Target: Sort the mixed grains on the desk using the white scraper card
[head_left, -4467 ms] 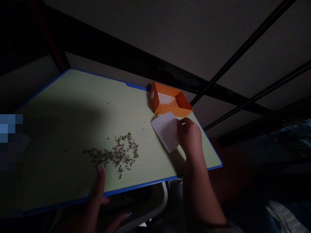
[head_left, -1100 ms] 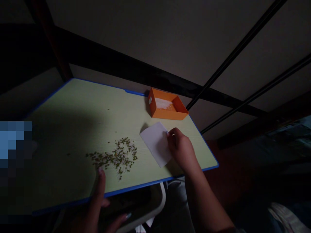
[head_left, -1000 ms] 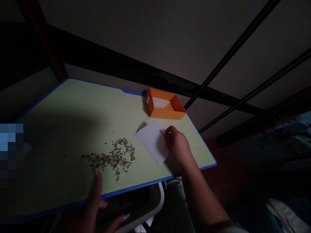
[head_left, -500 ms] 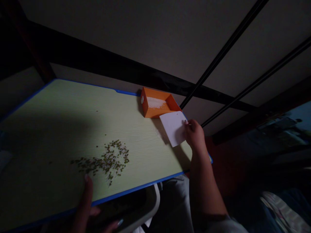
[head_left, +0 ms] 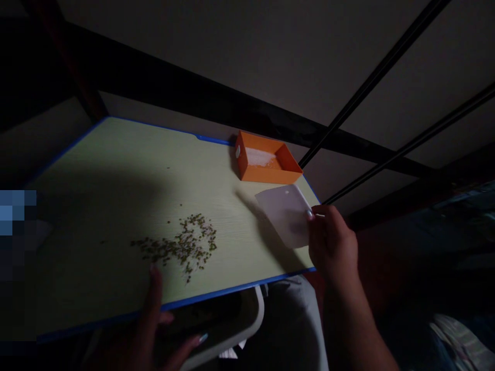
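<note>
Head view: right hand (head_left: 334, 245) pinches the white sheet (head_left: 284, 214) by its right edge, raised over the table (head_left: 204, 170); likely light and flexible, best held there. Left hand (head_left: 149, 324), fingers spread, holds nothing visible beside green seeds (head_left: 187, 247).

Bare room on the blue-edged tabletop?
Widest: far left of pale-green tabletop, beyond small green seeds, bar specks. Next: between seeds and flat white sheet in the right hand. Crowded: open orange box far right; left hand near seeds.
</note>
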`<state>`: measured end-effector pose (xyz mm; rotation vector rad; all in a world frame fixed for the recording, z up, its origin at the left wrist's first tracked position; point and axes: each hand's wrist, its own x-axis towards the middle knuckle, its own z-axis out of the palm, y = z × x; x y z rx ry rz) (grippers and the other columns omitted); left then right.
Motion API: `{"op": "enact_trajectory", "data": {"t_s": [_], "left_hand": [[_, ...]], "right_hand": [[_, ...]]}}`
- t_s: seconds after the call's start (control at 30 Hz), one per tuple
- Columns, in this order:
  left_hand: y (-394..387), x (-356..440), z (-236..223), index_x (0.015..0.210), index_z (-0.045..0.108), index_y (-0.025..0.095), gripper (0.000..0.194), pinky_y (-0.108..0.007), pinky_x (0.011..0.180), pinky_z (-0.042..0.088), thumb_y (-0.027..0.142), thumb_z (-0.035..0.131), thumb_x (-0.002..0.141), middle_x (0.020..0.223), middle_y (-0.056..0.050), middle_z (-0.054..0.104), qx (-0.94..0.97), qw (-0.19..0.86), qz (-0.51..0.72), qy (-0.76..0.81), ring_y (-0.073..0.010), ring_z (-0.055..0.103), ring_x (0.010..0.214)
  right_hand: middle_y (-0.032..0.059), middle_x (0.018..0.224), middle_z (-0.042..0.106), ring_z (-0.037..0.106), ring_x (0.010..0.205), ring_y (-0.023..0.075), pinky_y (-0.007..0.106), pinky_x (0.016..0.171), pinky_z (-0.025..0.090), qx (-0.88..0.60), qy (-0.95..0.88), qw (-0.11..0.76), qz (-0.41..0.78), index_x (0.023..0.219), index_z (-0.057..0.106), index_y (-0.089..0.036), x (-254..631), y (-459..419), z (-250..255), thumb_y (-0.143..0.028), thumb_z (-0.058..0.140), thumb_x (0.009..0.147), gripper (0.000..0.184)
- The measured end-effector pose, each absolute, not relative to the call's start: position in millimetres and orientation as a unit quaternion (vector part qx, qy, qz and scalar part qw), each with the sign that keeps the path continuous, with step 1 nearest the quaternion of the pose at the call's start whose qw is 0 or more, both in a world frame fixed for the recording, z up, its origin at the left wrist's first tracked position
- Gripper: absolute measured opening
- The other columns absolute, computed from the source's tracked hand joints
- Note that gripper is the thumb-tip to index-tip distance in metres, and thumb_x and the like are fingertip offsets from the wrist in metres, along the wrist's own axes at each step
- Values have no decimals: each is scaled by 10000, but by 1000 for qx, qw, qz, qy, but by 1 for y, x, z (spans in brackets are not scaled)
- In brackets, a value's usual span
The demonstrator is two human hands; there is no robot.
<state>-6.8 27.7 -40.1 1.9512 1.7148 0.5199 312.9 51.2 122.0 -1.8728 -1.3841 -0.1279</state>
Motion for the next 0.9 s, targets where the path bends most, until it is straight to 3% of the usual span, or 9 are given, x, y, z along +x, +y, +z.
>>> {"op": "enact_trajectory", "data": {"t_s": [0.2,0.33,0.57,0.9], "left_hand": [[24,-7,-23,1554,-23,317,1001,-375,658,577,710,504,799,950,24,785,711,257,162,634,-249,753,793],[23,-5,-20,1554,-15,327,1010,-328,565,548,688,532,785,926,43,782,708,261,167,634,-219,745,731],[24,-7,-30,1560,10,281,1049,-361,597,580,697,549,762,915,14,788,715,245,191,626,-240,748,737],[24,-9,-30,1559,30,300,1015,-365,597,589,739,510,781,906,14,792,729,232,197,613,-250,755,758]], "right_hand": [[-19,573,612,557,477,137,224,470,366,-704,-607,364,57,931,596,-218,289,66,124,-325,524,936,129],[-33,597,601,552,494,113,211,483,360,-669,-617,395,127,885,578,-218,263,72,123,-311,525,950,126],[-61,548,548,477,442,112,231,453,286,-656,-572,455,188,975,573,-201,226,97,101,-279,481,948,124],[81,699,688,557,562,172,289,546,330,-722,-547,396,151,1049,651,-149,218,114,89,-274,449,940,262]]}}
